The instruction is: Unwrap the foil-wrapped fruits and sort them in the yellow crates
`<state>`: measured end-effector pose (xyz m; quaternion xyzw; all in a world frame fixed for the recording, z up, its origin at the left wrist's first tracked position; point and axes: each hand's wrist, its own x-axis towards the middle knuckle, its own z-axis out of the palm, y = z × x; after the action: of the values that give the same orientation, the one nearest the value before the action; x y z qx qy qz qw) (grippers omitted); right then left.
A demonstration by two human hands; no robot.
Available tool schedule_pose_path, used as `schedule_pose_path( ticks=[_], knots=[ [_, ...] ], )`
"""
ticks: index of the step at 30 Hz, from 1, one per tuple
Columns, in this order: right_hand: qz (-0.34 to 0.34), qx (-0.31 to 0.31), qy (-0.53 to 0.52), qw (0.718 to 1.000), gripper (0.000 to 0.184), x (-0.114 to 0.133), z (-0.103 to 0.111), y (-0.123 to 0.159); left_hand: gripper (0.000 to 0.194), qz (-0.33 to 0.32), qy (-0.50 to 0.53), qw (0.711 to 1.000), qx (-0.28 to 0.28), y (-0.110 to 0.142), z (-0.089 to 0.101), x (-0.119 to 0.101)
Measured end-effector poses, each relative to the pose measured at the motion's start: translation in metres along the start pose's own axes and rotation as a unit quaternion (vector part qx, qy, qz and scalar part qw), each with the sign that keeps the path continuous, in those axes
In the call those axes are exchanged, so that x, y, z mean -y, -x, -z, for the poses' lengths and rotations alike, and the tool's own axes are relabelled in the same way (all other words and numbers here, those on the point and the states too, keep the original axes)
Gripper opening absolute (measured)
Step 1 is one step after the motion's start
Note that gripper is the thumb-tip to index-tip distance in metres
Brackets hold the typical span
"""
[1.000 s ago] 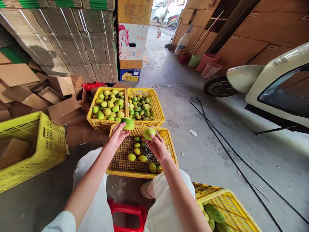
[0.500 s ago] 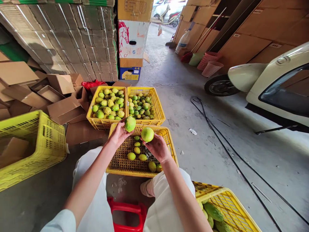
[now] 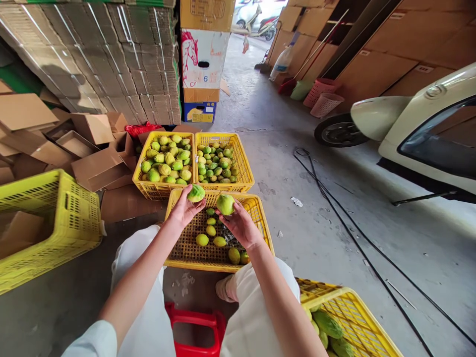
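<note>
In the head view, my left hand (image 3: 184, 208) is closed round a green lemon (image 3: 196, 193). Beside it my right hand (image 3: 241, 227) grips a yellow-green lemon (image 3: 225, 204), with a small gap between the two fruits. Both hands are over a yellow plastic crate (image 3: 178, 258). Inside that crate lie several loose lemons (image 3: 202, 240) and some crumpled clear plastic (image 3: 230, 238). Just behind it stand two more crates: the left crate (image 3: 152, 187) is full of larger yellow-green lemons, and the right crate (image 3: 245, 168) contains smaller, greener ones.
A yellow crate (image 3: 78, 218) with cardboard stands at left, near loose cartons (image 3: 92, 163). At lower right, another crate (image 3: 357, 312) holds long green fruit. A red stool (image 3: 197, 320) is between my legs. Black cables (image 3: 345, 223) cross the floor near a parked scooter (image 3: 420, 119).
Both lemons have been turned in my fingers, so different sides face me. My left hand has tilted and dipped slightly; the right has barely shifted.
</note>
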<state>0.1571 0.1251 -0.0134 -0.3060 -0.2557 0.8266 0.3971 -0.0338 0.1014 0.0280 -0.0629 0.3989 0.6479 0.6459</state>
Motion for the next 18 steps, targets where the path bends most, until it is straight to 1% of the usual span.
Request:
schedule_pose_path(
  ticks=[2,4,7,11,13,16,18],
  knots=[
    [-0.013,0.001,-0.007,1.0,0.027,0.0007,-0.0001,-0.0005,0.012,-0.016,-0.003,1.0,-0.012,-0.0011,-0.0002,0.0011],
    [-0.022,-0.001,-0.019,1.0,0.023,0.0013,0.0,-0.0012,0.012,-0.036,-0.009,0.999,-0.02,-0.0022,0.0007,0.0025],
    [-0.026,-0.008,-0.039,0.999,0.024,0.0022,0.001,-0.0024,0.018,-0.053,-0.028,0.998,-0.019,-0.0035,0.0035,0.0049],
    [-0.027,-0.002,-0.039,0.999,0.023,0.0033,0.0026,-0.0028,0.023,-0.054,-0.042,0.998,-0.015,-0.0036,0.005,0.0065],
    [-0.033,0.007,-0.029,0.999,0.026,0.0032,0.0018,-0.0018,0.019,-0.043,-0.046,0.998,-0.015,-0.0029,0.0041,0.0067],
    [-0.027,0.01,-0.017,0.999,0.037,0.0021,-0.0013,0.0005,0.011,-0.027,-0.057,0.998,-0.009,-0.0022,0.0031,0.0069],
    [-0.011,0.006,-0.014,1.0,0.039,0.0012,-0.0032,0.0014,0.013,-0.02,-0.061,0.998,0.004,-0.0025,0.0035,0.0076]
  ],
)
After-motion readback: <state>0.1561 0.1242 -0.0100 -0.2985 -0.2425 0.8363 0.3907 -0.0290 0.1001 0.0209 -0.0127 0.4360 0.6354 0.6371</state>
